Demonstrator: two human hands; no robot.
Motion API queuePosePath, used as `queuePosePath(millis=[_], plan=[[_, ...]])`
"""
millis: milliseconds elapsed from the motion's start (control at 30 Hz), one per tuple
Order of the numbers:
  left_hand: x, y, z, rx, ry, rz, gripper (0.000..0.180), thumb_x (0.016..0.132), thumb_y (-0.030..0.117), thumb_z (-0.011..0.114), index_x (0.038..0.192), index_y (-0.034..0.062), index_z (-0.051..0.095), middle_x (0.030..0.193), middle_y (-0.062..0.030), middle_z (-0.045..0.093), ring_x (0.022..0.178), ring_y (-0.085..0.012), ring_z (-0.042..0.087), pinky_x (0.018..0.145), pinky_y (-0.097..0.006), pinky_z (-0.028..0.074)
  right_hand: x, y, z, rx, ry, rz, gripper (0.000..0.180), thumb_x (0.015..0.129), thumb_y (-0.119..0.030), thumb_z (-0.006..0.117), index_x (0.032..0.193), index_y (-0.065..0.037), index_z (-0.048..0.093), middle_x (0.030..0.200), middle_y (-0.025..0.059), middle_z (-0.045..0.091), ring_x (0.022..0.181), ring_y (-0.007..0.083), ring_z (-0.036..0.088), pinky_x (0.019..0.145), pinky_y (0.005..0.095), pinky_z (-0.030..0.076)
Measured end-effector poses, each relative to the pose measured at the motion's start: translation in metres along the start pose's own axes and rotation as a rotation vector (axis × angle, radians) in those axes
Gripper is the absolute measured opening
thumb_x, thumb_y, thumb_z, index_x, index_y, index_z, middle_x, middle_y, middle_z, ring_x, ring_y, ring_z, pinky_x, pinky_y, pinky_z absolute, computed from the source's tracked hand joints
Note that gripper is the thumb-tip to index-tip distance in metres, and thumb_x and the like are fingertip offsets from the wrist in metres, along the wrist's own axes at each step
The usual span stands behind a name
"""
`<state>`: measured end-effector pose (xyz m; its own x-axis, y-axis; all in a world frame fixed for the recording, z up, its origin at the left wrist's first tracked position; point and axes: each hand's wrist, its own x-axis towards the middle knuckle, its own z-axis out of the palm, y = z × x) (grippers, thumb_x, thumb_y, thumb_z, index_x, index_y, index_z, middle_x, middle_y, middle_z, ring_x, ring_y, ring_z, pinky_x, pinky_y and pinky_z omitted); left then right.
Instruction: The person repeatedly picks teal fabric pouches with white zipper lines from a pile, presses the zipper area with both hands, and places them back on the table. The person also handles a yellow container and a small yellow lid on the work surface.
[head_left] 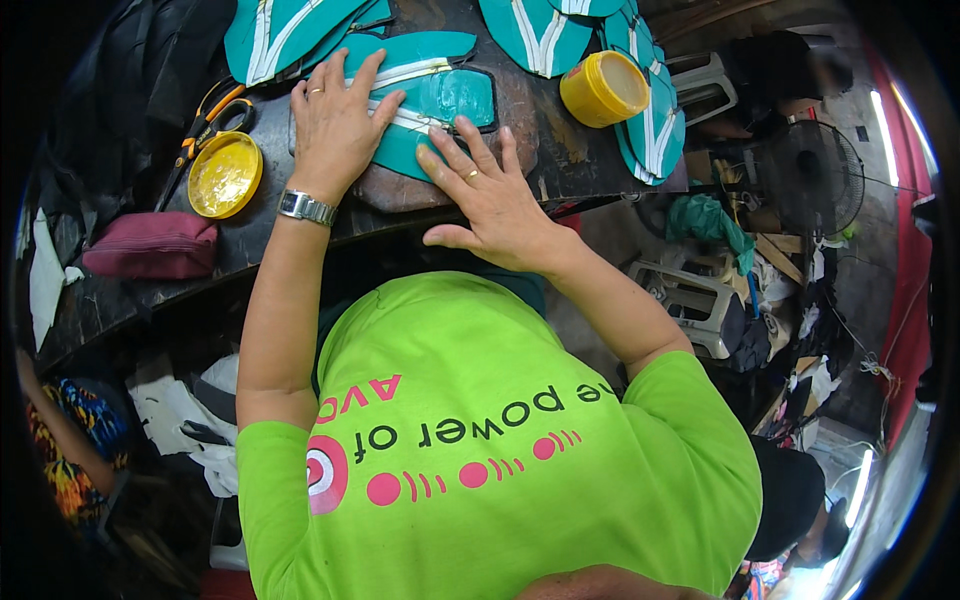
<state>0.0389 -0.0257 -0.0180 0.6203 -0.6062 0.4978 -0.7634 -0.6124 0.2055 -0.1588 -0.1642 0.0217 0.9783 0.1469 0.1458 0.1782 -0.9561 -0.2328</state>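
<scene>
A teal cut panel [440, 97] with white strips and a dark-edged, glossy patch lies on a worn brown slab [395, 190] at the table's near edge. My left hand [340, 125] rests flat over the panel's left part, fingers spread, hiding some of it. My right hand [490, 195] has its fingers spread too, with fingertips on the panel's near right edge and the thumb out to the left. Neither hand grips anything. Left of my left wrist lie a yellow round lid [225, 175] with a glossy smear inside and orange-and-black scissors [208, 120].
Stacks of similar teal panels [275, 35] lie at the back left and along the table's right edge [655, 120]. A yellow tub [605, 90] stands beside the right stack. A maroon pouch [155, 245] sits at left. Beyond are plastic stools [690, 305], a fan [805, 178] and other people.
</scene>
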Motion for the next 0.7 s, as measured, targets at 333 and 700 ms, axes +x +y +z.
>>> queuePosePath(millis=[333,700], plan=[[0.001,0.0,0.001,0.008,0.001,0.007,0.055,0.095,0.048,0.06,0.144,0.0223,0.054,0.144,-0.0202,0.051,0.134,-0.0349,0.045,0.11,-0.054,0.031,0.015,0.088,-0.004,0.167,0.241,0.292,0.058,0.102,-0.054,0.047,0.148,-0.018,0.051,0.162,0.0173,0.031,0.152,0.0404,0.017,0.118,0.0662,0.009],[0.001,0.0,-0.001,0.006,-0.01,0.011,0.055,0.095,0.048,0.06,0.144,0.0223,0.054,0.144,-0.0196,0.051,0.135,-0.0348,0.045,0.11,-0.053,0.031,-0.011,0.056,0.003,-0.046,0.129,0.309,0.069,0.099,-0.059,0.047,0.155,-0.018,0.04,0.163,0.0138,0.029,0.153,0.0391,0.016,0.116,0.0704,0.006]])
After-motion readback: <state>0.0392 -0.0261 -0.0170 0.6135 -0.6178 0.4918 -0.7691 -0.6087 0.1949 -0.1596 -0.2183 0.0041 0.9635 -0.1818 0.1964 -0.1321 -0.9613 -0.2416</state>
